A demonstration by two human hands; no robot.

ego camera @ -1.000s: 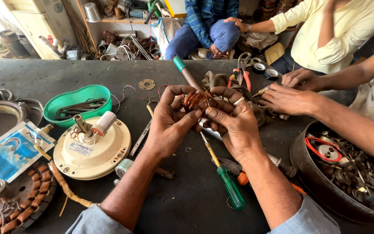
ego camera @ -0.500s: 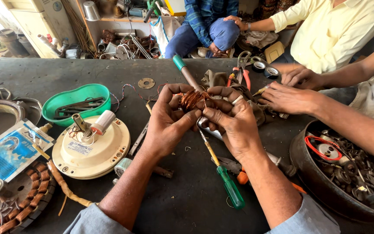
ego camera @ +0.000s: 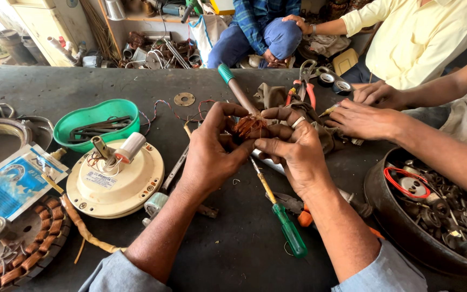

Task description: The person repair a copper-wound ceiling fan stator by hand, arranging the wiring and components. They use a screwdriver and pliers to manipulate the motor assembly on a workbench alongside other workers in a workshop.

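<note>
My left hand and my right hand meet above the dark workbench, both closed around a small bundle of copper winding. A tool with a wooden shaft and teal grip sticks out of the bundle toward the far side. A green-handled screwdriver lies on the bench just below my right hand. The part of the winding inside my fingers is hidden.
A cream fan motor housing and a green tray lie left. A wound stator sits at the near left corner. A co-worker's hands work at right beside red pliers. A dark bowl of metal parts stands right.
My fingers have shifted slightly on the copper winding. The co-worker's hands at the right have moved a little. Nothing else has moved.
</note>
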